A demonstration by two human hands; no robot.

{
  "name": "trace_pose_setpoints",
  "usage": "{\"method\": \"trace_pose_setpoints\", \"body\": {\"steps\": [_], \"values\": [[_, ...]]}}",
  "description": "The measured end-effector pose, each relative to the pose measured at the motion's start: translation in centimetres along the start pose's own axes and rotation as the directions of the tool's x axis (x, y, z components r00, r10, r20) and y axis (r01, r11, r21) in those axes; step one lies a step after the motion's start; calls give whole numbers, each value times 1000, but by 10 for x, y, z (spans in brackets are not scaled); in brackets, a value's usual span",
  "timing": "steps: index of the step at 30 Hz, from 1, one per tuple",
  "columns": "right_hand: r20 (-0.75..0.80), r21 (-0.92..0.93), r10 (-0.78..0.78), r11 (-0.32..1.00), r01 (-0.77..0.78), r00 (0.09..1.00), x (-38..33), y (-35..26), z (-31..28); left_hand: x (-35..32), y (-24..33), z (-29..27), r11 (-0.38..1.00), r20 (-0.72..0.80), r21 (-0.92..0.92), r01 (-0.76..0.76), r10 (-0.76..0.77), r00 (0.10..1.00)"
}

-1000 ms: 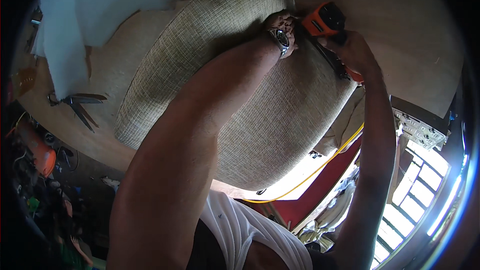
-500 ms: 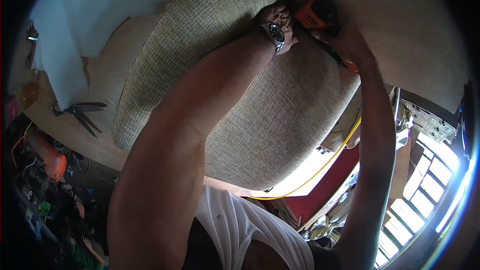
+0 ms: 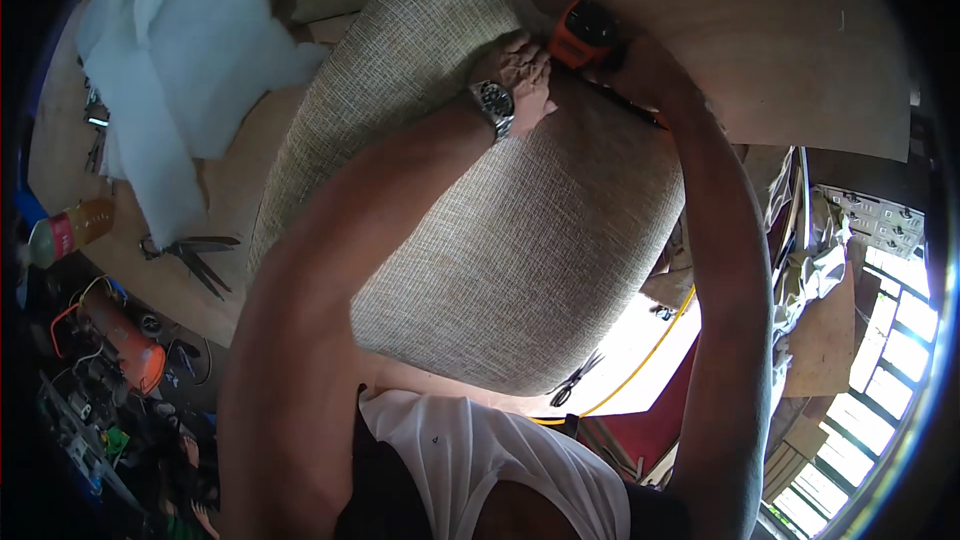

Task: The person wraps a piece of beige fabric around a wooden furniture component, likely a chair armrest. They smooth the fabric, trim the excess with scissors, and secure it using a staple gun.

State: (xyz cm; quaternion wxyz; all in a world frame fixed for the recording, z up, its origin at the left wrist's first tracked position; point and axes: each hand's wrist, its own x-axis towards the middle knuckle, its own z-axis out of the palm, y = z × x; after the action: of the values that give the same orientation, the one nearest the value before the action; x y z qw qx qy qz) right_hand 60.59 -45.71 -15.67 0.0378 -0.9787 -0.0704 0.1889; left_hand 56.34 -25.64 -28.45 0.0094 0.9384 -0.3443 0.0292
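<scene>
A large curved piece covered in beige woven fabric lies across the work surface in front of me. My left hand, with a metal watch on the wrist, presses down at the fabric's far edge. Its fingers are bunched together on the cloth, partly in shadow. Just right of them, an orange and black staple gun rests its head near that edge. My right hand is wrapped around the tool's dark handle, and most of its fingers are hidden. What lies under the tool's nose is too dark to see.
White batting and scissors lie to the left, near a bottle. Dark-handled scissors and a yellow hose are near my body. An orange tank and part of another person show lower left.
My view has shifted, so the scene sits further right and lower at its sides. Both hands and the staple gun appear further left, still together at the fabric's far edge.
</scene>
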Motion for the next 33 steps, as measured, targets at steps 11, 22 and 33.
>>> {"method": "trace_pose_setpoints", "body": {"steps": [11,22,33], "values": [[90,49,108,992,-112,990,-10,-8,-11,-7,-6,-25,998,180,59,24,-34,983],[22,90,32,995,-34,999,-12,-28,-12,-8,5,3,995,-18,-1,103,-103,994],[-65,219,-53,973,66,996,0,2,10,-27,-26,-39,997,18,79,1,-3,1000]]}}
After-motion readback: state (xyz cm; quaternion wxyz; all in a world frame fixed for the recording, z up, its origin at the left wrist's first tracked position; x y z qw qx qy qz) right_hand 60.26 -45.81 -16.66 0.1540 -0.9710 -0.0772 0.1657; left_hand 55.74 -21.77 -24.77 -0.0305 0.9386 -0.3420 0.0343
